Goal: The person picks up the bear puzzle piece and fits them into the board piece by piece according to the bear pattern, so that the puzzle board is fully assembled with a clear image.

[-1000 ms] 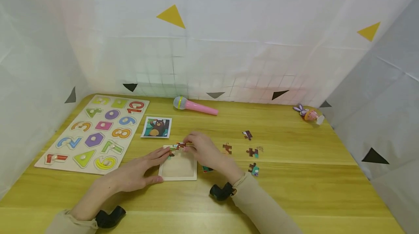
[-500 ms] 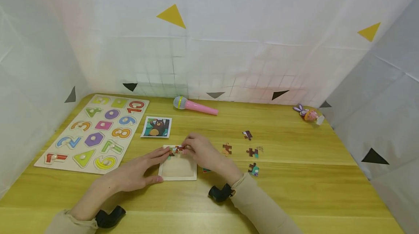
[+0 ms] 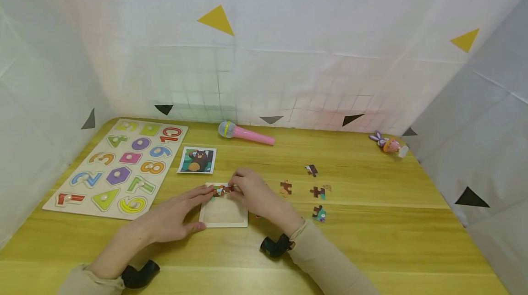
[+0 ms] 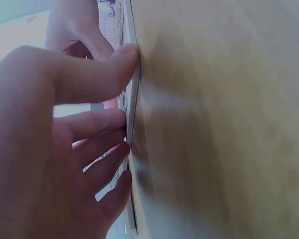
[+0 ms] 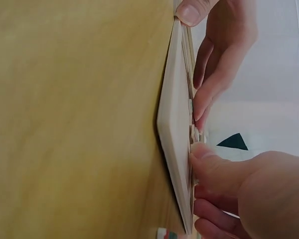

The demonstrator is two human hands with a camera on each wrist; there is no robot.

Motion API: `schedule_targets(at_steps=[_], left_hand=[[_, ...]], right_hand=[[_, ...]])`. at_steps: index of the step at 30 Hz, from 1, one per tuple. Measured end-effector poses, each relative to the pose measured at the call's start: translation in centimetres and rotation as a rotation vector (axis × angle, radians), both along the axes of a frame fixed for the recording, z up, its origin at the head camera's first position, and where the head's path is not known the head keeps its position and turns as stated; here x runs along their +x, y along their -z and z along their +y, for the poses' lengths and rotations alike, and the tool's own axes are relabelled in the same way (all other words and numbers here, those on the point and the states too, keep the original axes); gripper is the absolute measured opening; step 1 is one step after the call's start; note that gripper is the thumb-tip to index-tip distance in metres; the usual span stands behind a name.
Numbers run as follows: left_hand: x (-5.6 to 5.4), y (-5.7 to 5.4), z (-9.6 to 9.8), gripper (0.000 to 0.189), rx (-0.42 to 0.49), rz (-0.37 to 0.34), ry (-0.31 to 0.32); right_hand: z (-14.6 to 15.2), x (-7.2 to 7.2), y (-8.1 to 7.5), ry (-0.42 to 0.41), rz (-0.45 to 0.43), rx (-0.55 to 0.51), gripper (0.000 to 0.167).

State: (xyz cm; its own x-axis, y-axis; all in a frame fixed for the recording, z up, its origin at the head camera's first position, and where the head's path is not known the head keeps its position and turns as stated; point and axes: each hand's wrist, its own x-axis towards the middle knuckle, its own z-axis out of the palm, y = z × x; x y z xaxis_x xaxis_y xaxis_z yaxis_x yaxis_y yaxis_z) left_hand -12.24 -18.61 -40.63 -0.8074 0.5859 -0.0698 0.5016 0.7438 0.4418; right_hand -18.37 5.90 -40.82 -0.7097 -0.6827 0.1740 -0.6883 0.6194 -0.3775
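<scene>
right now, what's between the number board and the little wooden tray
The left hand lies there, its fingers touching the tray. Beyond the hand, bare table shows, then the bear picture farther back. The head view shows this.

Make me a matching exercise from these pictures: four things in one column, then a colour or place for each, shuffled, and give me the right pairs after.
Things
1. Toy microphone
2. Bear card
3. Number board
4. Left hand

Colours and places
A. White border
B. At the edge of the small wooden tray
C. Pink handle
D. Flat on the left part of the table

Pairs: 1-C, 2-A, 3-D, 4-B
</scene>
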Motion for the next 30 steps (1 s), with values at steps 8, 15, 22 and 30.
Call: schedule_targets(at_steps=[8,15,22,30], left_hand=[[-0.02,0.12,0.58,0.075,-0.052,0.035,-0.028],[-0.07,0.31,0.72,0.079,-0.063,0.025,-0.053],[-0.05,0.34,0.85,0.075,-0.07,0.048,-0.022],[-0.01,0.4,0.88,0.072,-0.061,0.053,-0.014]], right_hand=[[-0.09,0.09,0.1,0.006,0.013,-0.004,0.018],[-0.13,0.2,0.0,0.014,0.0,-0.01,0.018],[-0.09,0.06,0.19,0.006,0.018,-0.012,0.018],[-0.08,0.04,0.24,0.01,0.002,-0.028,0.019]])
